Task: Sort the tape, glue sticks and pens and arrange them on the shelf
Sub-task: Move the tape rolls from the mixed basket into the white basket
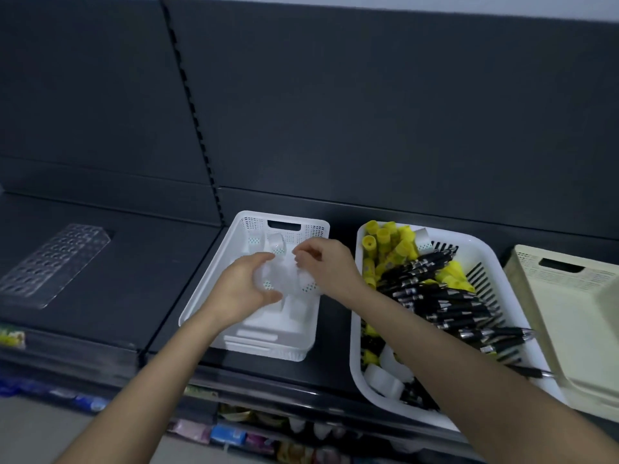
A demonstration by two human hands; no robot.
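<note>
A small white basket (294,226) stands on the dark shelf (100,296) and holds several white tape rolls (276,244). Both hands reach into it. My left hand (243,289) curls round a tape roll in the basket's middle. My right hand (323,264) pinches another roll just to the right of it. To the right, a larger white basket (482,262) holds a mixed heap of yellow glue sticks (385,244), black pens (445,296) and more tape rolls (385,380) at its near end.
A cream basket (569,296) stands at the far right. A clear plastic tray with holes (53,262) lies on the shelf's left section. Below the shelf's front edge, coloured packets (227,433) fill a lower shelf. A dark back panel rises behind.
</note>
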